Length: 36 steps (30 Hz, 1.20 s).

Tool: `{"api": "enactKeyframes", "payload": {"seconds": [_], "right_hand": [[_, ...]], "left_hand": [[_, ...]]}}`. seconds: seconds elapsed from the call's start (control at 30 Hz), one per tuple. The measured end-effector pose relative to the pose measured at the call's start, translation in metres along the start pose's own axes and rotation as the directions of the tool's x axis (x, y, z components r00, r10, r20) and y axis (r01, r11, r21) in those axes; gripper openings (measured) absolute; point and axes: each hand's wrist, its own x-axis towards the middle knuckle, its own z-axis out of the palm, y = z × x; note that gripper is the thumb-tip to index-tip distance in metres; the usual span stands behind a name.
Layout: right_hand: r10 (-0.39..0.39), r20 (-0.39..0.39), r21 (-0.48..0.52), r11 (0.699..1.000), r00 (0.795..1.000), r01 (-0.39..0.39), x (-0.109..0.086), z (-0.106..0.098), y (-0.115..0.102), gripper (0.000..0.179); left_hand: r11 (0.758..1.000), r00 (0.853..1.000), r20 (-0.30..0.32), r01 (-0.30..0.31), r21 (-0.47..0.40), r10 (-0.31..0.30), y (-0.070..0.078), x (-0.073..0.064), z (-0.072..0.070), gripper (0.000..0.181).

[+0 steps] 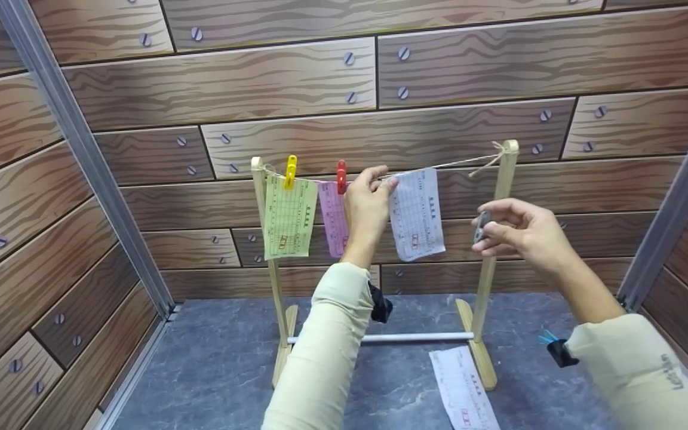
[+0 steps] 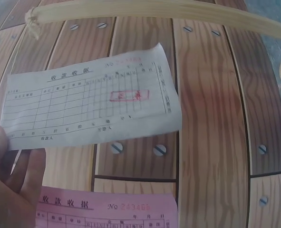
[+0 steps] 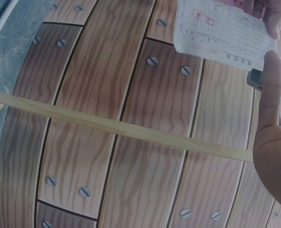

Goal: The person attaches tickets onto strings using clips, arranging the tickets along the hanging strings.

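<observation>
My left hand (image 1: pixel 368 206) pinches the upper left corner of a white receipt slip (image 1: pixel 418 218) against the string (image 1: pixel 457 162). In the left wrist view, thumb and fingers hold that slip's edge. My right hand (image 1: pixel 526 233) grips a grey clothespin (image 1: pixel 481 227) between thumb and fingers, to the right of the slip and in front of the right post. A red clothespin (image 1: pixel 341 177) holds a pink receipt slip (image 1: pixel 333 221), partly hidden behind my left hand. Farther left, a green receipt slip (image 1: pixel 289 218) hangs from a yellow clothespin (image 1: pixel 291 172).
The string runs between a left wooden post (image 1: pixel 275 292) and a right wooden post (image 1: pixel 487 280), joined low down by a white rod (image 1: pixel 415 337). Another white slip (image 1: pixel 464 388) lies on the grey marbled tabletop (image 1: pixel 200 364). Wood-patterned panels stand behind and at both sides.
</observation>
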Motion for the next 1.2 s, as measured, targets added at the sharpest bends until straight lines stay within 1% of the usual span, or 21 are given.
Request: {"api": "enactKeyframes", "payload": {"seconds": [0.1, 0.17, 0.3, 0.4, 0.5, 0.6, 0.67, 0.77, 0.87, 1.0, 1.1, 1.2], "right_hand": [[-0.005, -0.009, 0.007, 1.0, 1.0, 0.005, 0.002, 0.002, -0.003, 0.022], [-0.012, -0.019, 0.018, 1.0, 1.0, 0.012, 0.005, 0.004, -0.006, 0.022], [-0.026, -0.045, 0.053, 0.998, 0.999, 0.028, 0.014, 0.012, -0.015, 0.024], [-0.047, -0.087, 0.036, 0.998, 0.995, 0.05, 0.023, 0.02, -0.026, 0.024], [-0.098, -0.157, 0.018, 0.995, 0.983, 0.102, 0.036, 0.03, -0.036, 0.019], [-0.165, -0.232, -0.007, 0.986, 0.959, 0.168, 0.052, 0.043, -0.045, 0.011], [-0.21, -0.258, -0.052, 0.978, 0.943, 0.204, 0.063, 0.051, -0.05, 0.008], [-0.232, -0.275, -0.114, 0.971, 0.933, 0.208, 0.079, 0.064, -0.054, 0.007], [-0.236, -0.263, -0.178, 0.965, 0.935, 0.193, 0.093, 0.075, -0.054, 0.006], [-0.223, -0.24, -0.243, 0.956, 0.945, 0.164, 0.107, 0.088, -0.046, 0.007], [-0.177, -0.223, -0.27, 0.956, 0.958, 0.114, 0.114, 0.093, -0.039, 0.007], [-0.101, -0.173, -0.292, 0.955, 0.98, 0.047, 0.118, 0.095, -0.034, 0.009]], "left_hand": [[1.0, 1.0, -0.006, 0.0, -0.021, 0.0, -0.001, 0.001, 0.0, 0.015], [0.999, 1.0, -0.01, -0.007, -0.032, 0.006, -0.002, 0.001, -0.001, 0.01], [0.999, 1.0, -0.014, -0.023, -0.044, 0.022, -0.002, 0.002, -0.003, 0.008], [0.997, 1.0, -0.003, -0.026, -0.077, 0.026, -0.003, 0.002, -0.004, 0.007], [0.991, 0.999, 0.018, -0.035, -0.132, 0.038, -0.005, 0.002, -0.005, 0.007], [0.983, 0.997, 0.033, -0.059, -0.171, 0.066, -0.006, 0.001, -0.005, 0.007], [0.98, 0.996, 0.039, -0.072, -0.183, 0.08, -0.007, 0.0, -0.005, 0.007], [0.977, 0.994, 0.043, -0.086, -0.197, 0.096, -0.009, -0.001, -0.005, 0.007], [0.973, 0.993, 0.042, -0.1, -0.209, 0.111, -0.01, -0.002, -0.005, 0.009], [0.969, 0.992, 0.036, -0.112, -0.222, 0.123, -0.012, -0.002, -0.006, 0.009], [0.966, 0.99, 0.038, -0.123, -0.228, 0.135, -0.014, -0.002, -0.007, 0.008], [0.966, 0.988, 0.037, -0.138, -0.219, 0.149, -0.015, -0.002, -0.007, 0.009]]}}
